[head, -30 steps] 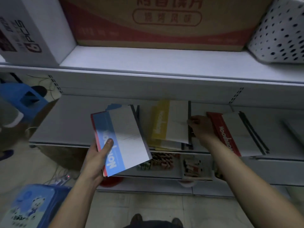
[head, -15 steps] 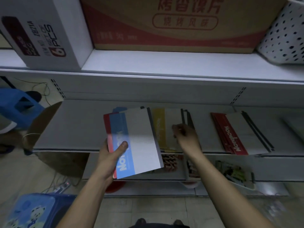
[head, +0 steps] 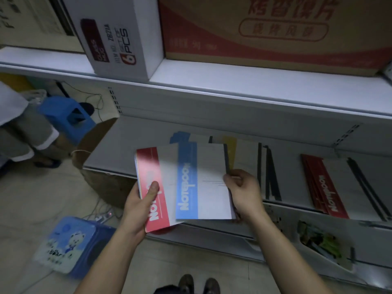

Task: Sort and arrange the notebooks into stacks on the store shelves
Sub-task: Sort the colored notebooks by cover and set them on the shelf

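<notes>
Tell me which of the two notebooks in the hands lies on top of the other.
The blue-banded notebook, pinched at its right edge by the right hand. It overlaps the red-banded notebook, which the left hand holds underneath.

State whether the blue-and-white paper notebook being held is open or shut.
Shut: the blue-and-white paper notebook shows only its flat front cover; the right hand pinches its edge.

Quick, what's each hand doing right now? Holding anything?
Left hand: holding the red notebook, thumb on its cover.
Right hand: gripping the right edge of the blue notebook.
</notes>
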A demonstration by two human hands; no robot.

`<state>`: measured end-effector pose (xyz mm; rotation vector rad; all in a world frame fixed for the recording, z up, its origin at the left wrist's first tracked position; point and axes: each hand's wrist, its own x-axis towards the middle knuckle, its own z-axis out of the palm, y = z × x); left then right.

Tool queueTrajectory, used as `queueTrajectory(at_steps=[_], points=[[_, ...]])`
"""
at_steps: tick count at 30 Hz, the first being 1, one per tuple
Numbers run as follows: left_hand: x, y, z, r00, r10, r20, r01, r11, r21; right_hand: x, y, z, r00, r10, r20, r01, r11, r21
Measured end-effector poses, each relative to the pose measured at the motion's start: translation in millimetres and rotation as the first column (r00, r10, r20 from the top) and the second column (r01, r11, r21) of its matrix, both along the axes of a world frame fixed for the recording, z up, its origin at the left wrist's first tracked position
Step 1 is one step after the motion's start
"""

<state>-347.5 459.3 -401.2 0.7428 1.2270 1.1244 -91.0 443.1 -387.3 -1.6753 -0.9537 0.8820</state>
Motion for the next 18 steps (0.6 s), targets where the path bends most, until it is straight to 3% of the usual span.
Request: queueTrajectory(at_steps=[3,9,14,18], points=[[-22.6,3.9,0.9,0.998,0.065,-0.015,-0.065,0.998,-0.002,9.8,19.4,5.8,0.997,-0.040,0.063,0.038,0.999,0.026],[-70.7,22.4,-3.4,0.991,0.134,-0.013,-0.135,0.990,-0.044,-1.6,81.4,-1.2,0.988,-0.023,0.154,0.035,0.996,-0.077],[-97.0,50.2,-1.0,0.998,0.069,-0.012,-0.070,0.997,-0.035,-33.5,120.0,-15.2,0.948,-0.046,0.316,0.098,0.984,-0.151],[-113.9,78.8,-3.6,1.000,0.025,0.010,-0.025,0.996,-0.082,-48.4,126.7,-29.9,0.853,-0.082,0.516,0.193,0.967,-0.165]])
